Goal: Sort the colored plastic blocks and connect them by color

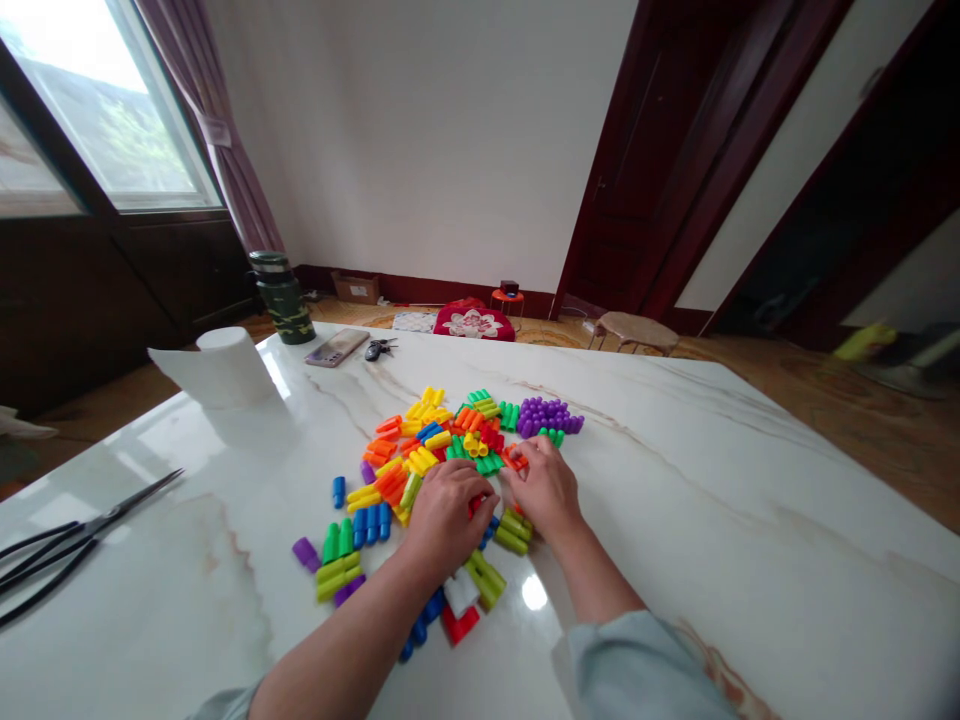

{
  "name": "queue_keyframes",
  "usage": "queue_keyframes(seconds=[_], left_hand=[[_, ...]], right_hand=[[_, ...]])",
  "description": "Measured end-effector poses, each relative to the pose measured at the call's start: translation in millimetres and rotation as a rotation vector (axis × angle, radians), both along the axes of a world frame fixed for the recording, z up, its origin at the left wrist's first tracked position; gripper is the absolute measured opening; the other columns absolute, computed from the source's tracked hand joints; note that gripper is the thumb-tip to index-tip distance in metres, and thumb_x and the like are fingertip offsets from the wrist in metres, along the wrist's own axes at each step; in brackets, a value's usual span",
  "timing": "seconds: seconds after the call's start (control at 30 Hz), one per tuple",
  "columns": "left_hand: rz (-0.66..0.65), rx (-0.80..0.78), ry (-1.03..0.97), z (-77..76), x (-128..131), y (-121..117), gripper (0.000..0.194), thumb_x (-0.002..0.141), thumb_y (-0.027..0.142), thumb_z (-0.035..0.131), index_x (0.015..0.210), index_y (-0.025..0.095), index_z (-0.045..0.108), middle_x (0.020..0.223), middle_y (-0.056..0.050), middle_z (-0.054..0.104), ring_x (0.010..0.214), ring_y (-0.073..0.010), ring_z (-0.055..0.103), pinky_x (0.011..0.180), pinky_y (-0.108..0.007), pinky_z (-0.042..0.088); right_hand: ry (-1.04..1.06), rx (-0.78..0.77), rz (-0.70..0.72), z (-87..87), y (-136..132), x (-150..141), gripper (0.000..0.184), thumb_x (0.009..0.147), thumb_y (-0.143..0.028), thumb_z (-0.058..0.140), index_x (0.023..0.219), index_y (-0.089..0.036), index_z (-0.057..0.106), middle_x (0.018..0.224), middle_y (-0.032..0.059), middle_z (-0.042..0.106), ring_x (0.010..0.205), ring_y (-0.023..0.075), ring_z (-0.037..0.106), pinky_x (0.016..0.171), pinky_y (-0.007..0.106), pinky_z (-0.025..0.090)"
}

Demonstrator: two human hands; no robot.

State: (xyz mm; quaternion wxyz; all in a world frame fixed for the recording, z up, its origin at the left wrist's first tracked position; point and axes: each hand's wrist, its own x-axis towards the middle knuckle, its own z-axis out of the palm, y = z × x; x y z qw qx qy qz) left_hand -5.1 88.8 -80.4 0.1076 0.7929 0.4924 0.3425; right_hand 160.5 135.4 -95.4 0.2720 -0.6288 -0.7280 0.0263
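A heap of bright plastic bullet-shaped building blocks (431, 445) in orange, yellow, green, blue, red and purple lies on the white marble table (712, 520). My left hand (448, 520) rests knuckles-up on the near part of the heap, fingers curled over a red piece. My right hand (544, 487) lies beside it, fingers bent down onto orange and green blocks; what they grip is hidden. A joined purple cluster (550, 414) sits just beyond my right hand. Loose blue, green and purple blocks (349, 540) lie to the left.
Black scissors (67, 545) lie at the table's left edge. A white paper roll (225, 365), a camouflage flask (283, 297), a phone (337, 347) and keys (377, 348) stand at the far left. Beyond the table are a stool (636, 330) and a dark wooden door (660, 150).
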Motion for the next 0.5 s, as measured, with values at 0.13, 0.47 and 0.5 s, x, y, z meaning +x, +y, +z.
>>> queue_keyframes(seconds=[0.13,0.47,0.5], left_hand=[[0.045,0.011,0.013,-3.2,-1,1,0.013,0.084,0.019,0.061,0.078,0.022,0.072,0.086,-0.004,0.074,0.101,-0.0240,0.063,0.086,-0.038,0.047],[0.374,0.055,0.123,1.3,-13,2,0.019,0.085,0.027,0.058,0.100,0.024,0.070,0.102,-0.006,0.069,0.096,-0.0259,0.062,0.081,-0.038,0.050],[0.399,0.074,0.129,0.4,-14,3,0.024,0.083,0.026,0.059,0.105,0.024,0.069,0.108,-0.007,0.067,0.101,-0.0271,0.061,0.084,-0.040,0.050]], right_hand=[[0.006,-0.043,-0.046,2.2,-6,-6,0.009,0.078,-0.026,0.066,0.086,-0.022,0.062,0.102,0.0032,0.060,0.082,0.0156,0.060,0.068,0.026,0.041],[-0.010,-0.144,-0.203,13.5,-16,-15,0.023,0.078,-0.033,0.062,0.098,-0.022,0.058,0.093,0.0052,0.067,0.072,0.0187,0.062,0.059,0.028,0.034],[-0.008,-0.146,-0.205,13.8,-17,-15,0.024,0.077,-0.033,0.062,0.099,-0.023,0.058,0.093,0.0051,0.068,0.073,0.0189,0.062,0.059,0.029,0.035]])
